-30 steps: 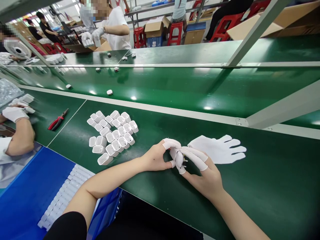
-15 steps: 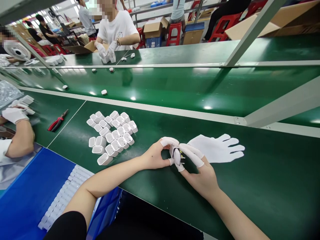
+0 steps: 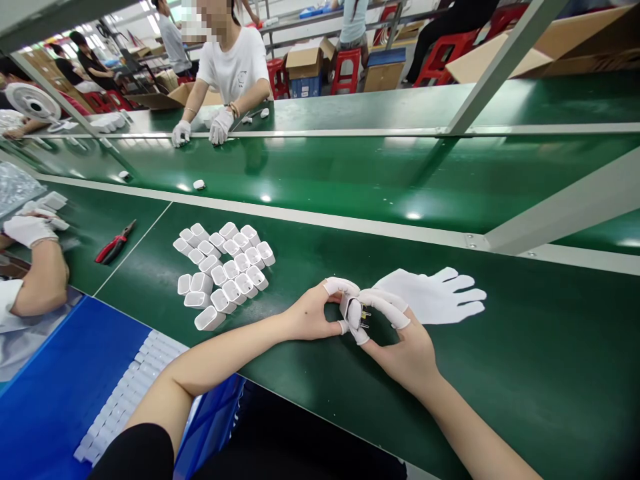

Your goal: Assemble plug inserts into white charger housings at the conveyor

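Thumb and fingers of my left hand (image 3: pixel 320 310), tipped with white finger covers, grip a white plastic housing (image 3: pixel 345 305). From the right, my right hand (image 3: pixel 405 340) pinches a small white part with metal pins (image 3: pixel 364 316) at the housing's open end. The two pieces touch; my fingers hide much of them. Just behind my right hand a white glove (image 3: pixel 430 297) lies flat on the green table (image 3: pixel 525 373). Left of my hands stand several open white housings (image 3: pixel 233 270) in a loose cluster.
Red-handled pliers (image 3: pixel 115 248) lie at the left, near a co-worker's gloved hand (image 3: pixel 31 229). A blue bin (image 3: pixel 45 380) with rows of white pieces is at the lower left. Small white parts (image 3: pixel 199 185) sit on the green belt (image 3: pixel 320 167). A metal post (image 3: pixel 565 207) rises at the right.
The pinned part has turned slightly in my fingers, showing its pins more clearly. Across the belt, a person's gloved hands have moved apart and forward. Small parts on the belt have shifted left.
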Demonstrator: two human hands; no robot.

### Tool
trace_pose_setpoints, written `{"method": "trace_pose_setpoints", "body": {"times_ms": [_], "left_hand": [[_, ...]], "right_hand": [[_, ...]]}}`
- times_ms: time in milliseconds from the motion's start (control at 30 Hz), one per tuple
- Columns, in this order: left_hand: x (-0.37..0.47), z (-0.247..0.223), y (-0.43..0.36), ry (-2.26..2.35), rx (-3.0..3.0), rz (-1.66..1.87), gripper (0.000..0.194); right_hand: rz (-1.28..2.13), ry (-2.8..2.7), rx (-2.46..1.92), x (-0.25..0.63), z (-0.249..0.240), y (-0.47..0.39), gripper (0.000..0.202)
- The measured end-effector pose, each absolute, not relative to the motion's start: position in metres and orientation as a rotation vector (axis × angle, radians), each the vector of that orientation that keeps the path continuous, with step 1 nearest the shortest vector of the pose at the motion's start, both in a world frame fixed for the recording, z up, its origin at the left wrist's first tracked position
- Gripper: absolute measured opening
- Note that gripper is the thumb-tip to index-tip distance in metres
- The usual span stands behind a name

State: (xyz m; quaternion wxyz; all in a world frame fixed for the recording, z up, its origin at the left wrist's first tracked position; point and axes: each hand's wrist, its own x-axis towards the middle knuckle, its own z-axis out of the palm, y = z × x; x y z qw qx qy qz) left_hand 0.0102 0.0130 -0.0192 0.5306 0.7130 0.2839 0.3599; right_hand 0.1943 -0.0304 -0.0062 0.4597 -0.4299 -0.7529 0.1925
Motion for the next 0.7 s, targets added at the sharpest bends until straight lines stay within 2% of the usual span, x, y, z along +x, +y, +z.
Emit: {"method": "trace_pose_setpoints", "body": {"times_ms": [267,400,533,700], "left_hand": [[0.0117,-0.0195,0.0135,0.791,1.647,0.807,0.053],[0.01,-0.0202,0.0161,0.812,1.671,0.75,0.053],[0.0085,-0.0198,0.0171,0.816,1.646,0.691,0.054],[0.0092,-0.0203,0.0173,0.763,1.482,0.672,0.056]], "right_hand": [[0.639,-1.869,-1.127,0.1956,-0.0138,-0.0252,0.038],[0.512,-1.955,-1.14,0.1978,-0.0151,-0.0243,0.047],[0.452,-1.977,-1.062,0.1981,-0.012,-0.025,0.04],[0.644,-1.859,-1.098,0.1964,-0.0118,-0.025,0.036]]}}
